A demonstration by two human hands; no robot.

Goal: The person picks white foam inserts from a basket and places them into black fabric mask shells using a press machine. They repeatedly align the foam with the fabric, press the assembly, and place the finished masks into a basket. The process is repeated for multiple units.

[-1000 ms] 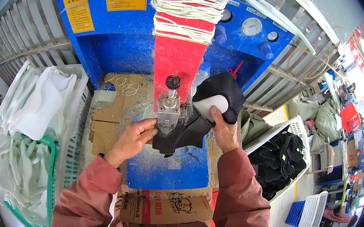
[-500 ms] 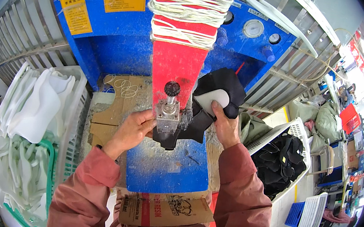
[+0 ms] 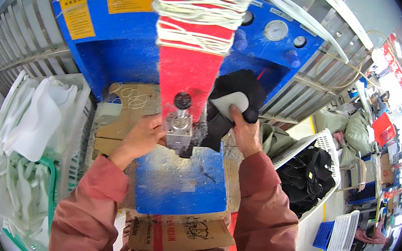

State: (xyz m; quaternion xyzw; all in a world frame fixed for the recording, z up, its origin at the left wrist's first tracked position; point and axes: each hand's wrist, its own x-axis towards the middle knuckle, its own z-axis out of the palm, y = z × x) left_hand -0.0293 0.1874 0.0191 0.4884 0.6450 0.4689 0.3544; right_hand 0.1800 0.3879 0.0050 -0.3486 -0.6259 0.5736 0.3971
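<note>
Right hand [image 3: 245,134], yours: grasping, thumb pressed on a white, rounded, smooth flat piece [image 3: 224,101], which lies against a soft black sheet piece [image 3: 240,82]; the fingers are behind the black material.
Left hand [image 3: 139,136], yours: fingers bent, just beside the metal block; whether they pinch anything cannot be told, the tips being partly hidden.
Black sheet piece, location: right of the red arm, its lower part running down toward the metal block; a dark edge below the block is probably the same piece.
Red upright arm [image 3: 187,74]: wound with white cord above.
Square metal block [image 3: 179,128]: black knob [image 3: 182,100] on top.
Blue flat board [image 3: 180,180]: below the block, pale dust on it.
White slatted basket [image 3: 300,149]: at your right, holding black cut pieces [image 3: 306,182].
White curved sheets [image 3: 38,122]: stacked at your left.
</note>
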